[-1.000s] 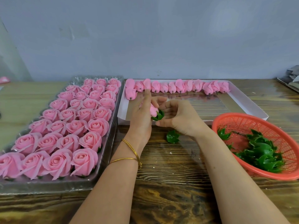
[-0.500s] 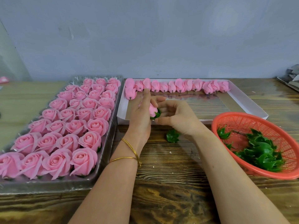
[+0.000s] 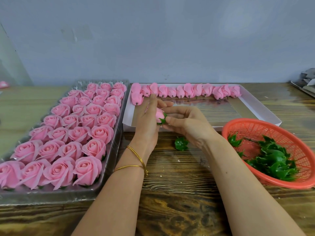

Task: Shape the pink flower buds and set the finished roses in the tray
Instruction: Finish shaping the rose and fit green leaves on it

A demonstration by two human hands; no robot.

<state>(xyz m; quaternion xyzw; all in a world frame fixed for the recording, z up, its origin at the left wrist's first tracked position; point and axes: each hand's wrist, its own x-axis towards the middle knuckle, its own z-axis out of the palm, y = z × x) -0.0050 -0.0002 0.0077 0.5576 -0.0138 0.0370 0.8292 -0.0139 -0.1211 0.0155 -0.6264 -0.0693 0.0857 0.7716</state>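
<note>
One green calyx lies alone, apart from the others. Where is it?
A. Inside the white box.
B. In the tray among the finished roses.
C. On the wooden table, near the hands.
C: the green calyx rests on the wooden table just below the right hand, which, with the left hand, holds a pink bud.

A wood-grain tabletop (image 3: pixel 179 210) stands against a plain grey wall (image 3: pixel 153 40). A red mesh basket (image 3: pixel 272 132) on the right holds green leaf cups (image 3: pixel 272 160). One loose leaf cup (image 3: pixel 181 143) lies left of it. Grey stacked items (image 3: pixel 305 82) sit far right.
</note>
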